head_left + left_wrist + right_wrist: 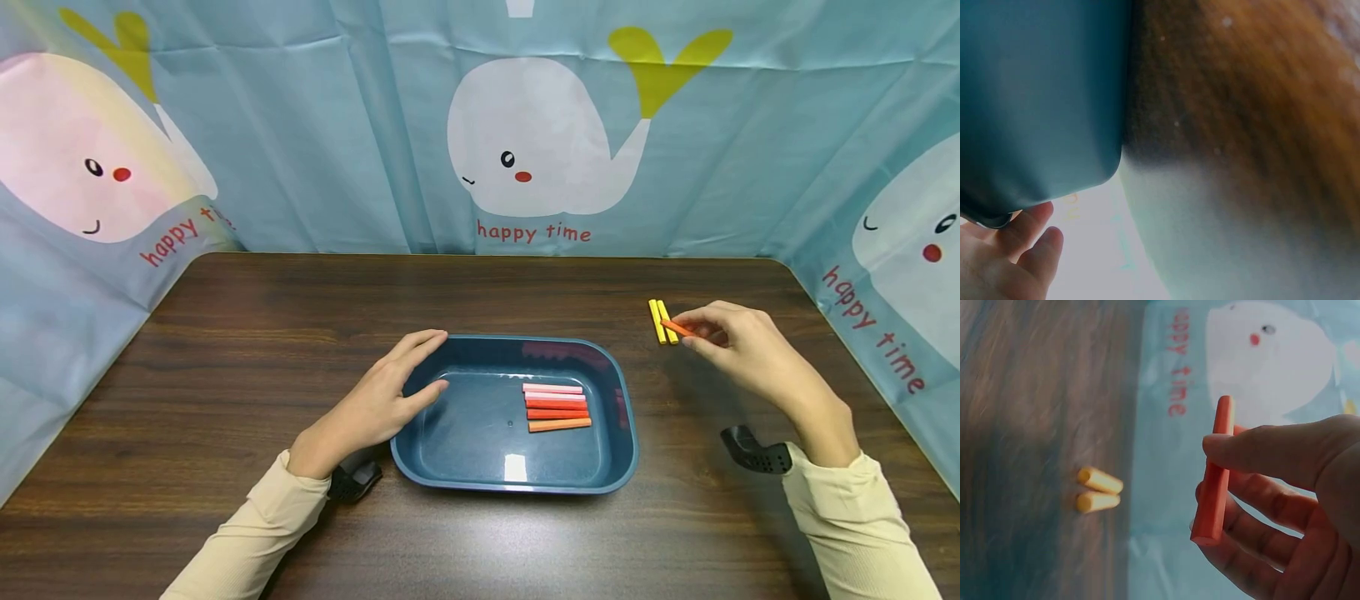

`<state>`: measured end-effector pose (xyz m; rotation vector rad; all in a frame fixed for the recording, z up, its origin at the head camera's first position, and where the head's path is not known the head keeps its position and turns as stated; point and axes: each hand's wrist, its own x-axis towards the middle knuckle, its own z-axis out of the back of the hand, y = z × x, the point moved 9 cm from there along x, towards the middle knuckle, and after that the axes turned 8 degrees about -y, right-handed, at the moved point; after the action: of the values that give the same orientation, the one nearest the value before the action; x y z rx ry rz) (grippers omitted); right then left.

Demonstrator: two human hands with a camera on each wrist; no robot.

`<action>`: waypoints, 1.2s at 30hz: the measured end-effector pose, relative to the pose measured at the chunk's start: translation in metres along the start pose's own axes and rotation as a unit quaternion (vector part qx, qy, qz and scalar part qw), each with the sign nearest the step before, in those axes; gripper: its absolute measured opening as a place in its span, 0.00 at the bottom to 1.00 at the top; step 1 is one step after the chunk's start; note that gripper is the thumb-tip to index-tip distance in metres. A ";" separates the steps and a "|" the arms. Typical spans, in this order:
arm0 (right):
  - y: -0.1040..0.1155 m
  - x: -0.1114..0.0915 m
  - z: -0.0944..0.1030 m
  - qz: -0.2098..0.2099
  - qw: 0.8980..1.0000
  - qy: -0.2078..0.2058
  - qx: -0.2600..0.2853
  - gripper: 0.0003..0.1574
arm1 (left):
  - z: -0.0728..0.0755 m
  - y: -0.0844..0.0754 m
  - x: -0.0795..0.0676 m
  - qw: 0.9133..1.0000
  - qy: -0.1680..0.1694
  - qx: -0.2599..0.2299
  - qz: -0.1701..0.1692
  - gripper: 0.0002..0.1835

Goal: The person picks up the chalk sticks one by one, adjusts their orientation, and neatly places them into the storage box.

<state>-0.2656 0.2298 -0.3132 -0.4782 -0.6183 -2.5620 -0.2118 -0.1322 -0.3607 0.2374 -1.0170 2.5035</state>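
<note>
My right hand (738, 342) pinches an orange chalk stick (1212, 487) between thumb and fingers, its far end overlapping the two yellow chalk sticks (657, 323) in the head view. Those yellow sticks lie close together on the table, right of the blue tray (513, 485). My left hand (382, 396) rests at the tray's back left rim, fingers nearly straight and thumb reaching over the inside. In the tray's right half lie several chalk sticks side by side: pink ones (552, 389), red ones (557, 413) and an orange one (559, 425) nearest me.
The dark wooden table (187, 400) extends to both sides of the tray. A light blue curtain (330, 150) with whale prints hangs along its back and sides. Black wrist mounts (753, 450) sit under both sleeves.
</note>
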 end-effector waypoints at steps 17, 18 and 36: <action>0.069 0.003 0.001 0.093 0.993 -0.037 0.063 0.21 | 0.001 0.002 -0.003 1.000 0.000 0.003 0.005 0.34; 0.072 0.003 0.000 0.096 0.993 -0.036 0.066 0.21 | 0.001 0.002 -0.003 1.000 0.000 0.003 0.005 0.34; 0.100 0.001 -0.010 0.121 0.984 -0.007 0.129 0.21 | 0.000 0.002 -0.001 1.000 0.001 0.002 0.005 0.34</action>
<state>-0.2177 0.1446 -0.2877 -0.4529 -0.8297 -2.2131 -0.2119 -0.1332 -0.3622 0.2326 -1.0139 2.5143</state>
